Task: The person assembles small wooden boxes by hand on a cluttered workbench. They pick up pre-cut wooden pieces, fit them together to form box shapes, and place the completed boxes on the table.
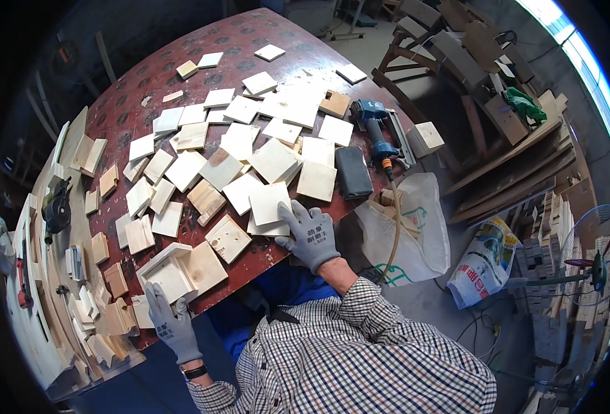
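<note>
My left hand [174, 324], in a grey glove, grips the lower corner of a pale wooden piece [174, 274] made of boards joined at an angle. This piece stands at the near left edge of the red table [246, 41], against a flat board [205, 268]. My right hand [310, 238], also gloved, has its fingers and thumb on the edge of a pale square board [270, 202]; other boards lie under it. Some fingertips are hard to make out. Many loose square boards [186, 170] cover the tabletop beyond both hands, several overlapping.
A blue nail gun [374, 127] with a hose lies at the table's right, beside a dark block [354, 172]. A white sack [408, 228] hangs near that edge. A side bench [60, 331] at left carries wood pieces and a drill [56, 205]. Stacked slats [550, 276] stand far right.
</note>
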A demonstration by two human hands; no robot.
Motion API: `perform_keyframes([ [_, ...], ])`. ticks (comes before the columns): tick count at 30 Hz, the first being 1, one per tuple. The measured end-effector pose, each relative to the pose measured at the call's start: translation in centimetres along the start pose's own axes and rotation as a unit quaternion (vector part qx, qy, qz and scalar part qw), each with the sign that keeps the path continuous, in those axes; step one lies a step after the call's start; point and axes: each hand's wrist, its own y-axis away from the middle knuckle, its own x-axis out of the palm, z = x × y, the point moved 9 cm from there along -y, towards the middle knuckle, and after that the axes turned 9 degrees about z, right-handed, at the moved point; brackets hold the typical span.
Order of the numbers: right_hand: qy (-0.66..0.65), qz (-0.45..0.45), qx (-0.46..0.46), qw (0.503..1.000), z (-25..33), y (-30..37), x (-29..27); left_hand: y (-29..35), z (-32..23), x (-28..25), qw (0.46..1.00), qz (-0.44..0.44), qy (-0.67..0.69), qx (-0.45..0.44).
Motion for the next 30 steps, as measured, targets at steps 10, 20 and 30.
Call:
perform_keyframes([
  [10, 0.035, -0.244, 0.197, 0.949, -11.1, 0.9, -5.7, 0.0, -0.4, -0.3, 1.0, -0.002, -0.008, 0.001],
  [20, 0.043, -0.055, 0.38, 0.922, -20.2, -1.3, -5.1, -0.1, -0.3, 0.1, 1.0, 0.005, 0.005, -0.012],
  [30, 0.021, 0.044, 0.13, 0.99, -8.3, -13.8, -3.9, 0.0, -0.1, 0.1, 1.0, 0.013, -0.003, -0.009],
])
